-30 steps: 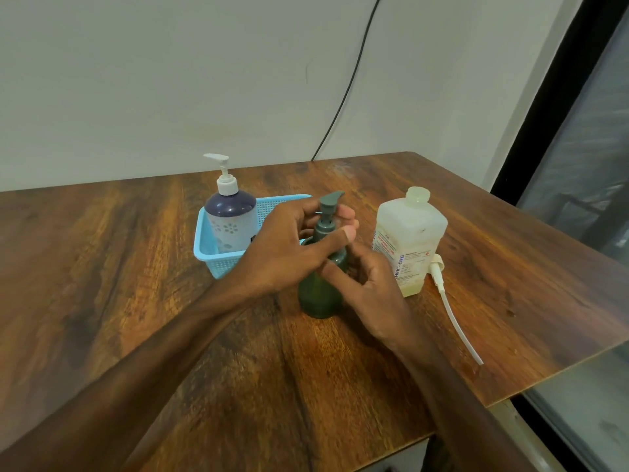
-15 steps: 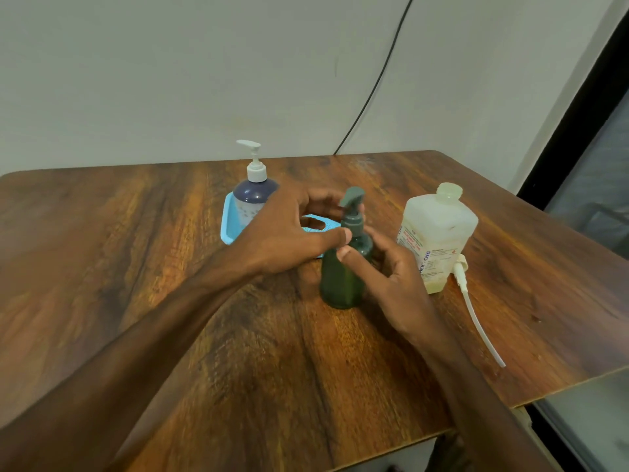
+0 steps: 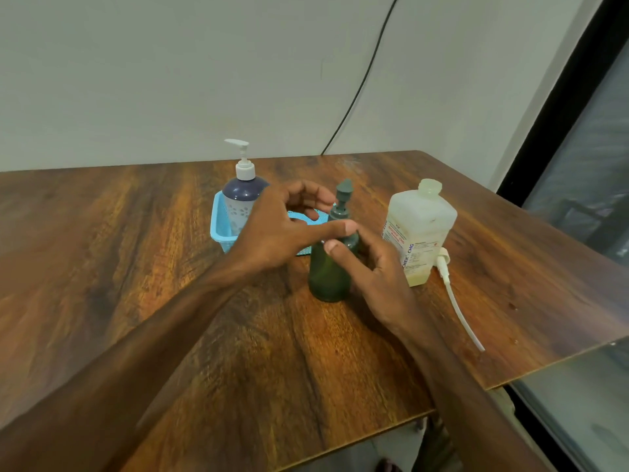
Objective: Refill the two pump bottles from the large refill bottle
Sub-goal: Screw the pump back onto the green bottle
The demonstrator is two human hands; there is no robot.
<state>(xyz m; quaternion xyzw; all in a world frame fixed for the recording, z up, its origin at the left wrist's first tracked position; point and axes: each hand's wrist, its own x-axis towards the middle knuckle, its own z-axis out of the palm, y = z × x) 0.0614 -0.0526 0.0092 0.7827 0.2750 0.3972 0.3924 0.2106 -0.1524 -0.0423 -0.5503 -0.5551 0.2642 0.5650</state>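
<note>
A dark green pump bottle point(image 3: 326, 277) stands upright on the wooden table point(image 3: 258, 352), near its middle. My left hand point(image 3: 286, 229) pinches the bottle's pump collar, thumb in front and fingers curled behind the neck. My right hand point(image 3: 374, 270) grips the bottle's body from the right, thumb across the shoulder. The large translucent refill bottle point(image 3: 420, 229) stands just right of my hands with an uncapped neck. A second pump bottle point(image 3: 243, 195), dark blue and white with a white pump, stands in a blue basket point(image 3: 219, 229).
A white pump head with a long dip tube point(image 3: 454, 301) lies on the table right of the refill bottle. A black cable point(image 3: 360, 86) runs down the wall behind. The table's right edge is close to a dark window frame point(image 3: 558, 107).
Both hands stay on the green bottle, which has not moved on the table. My left fingers have shifted slightly round the pump collar. The view has swung left and tilted up.
</note>
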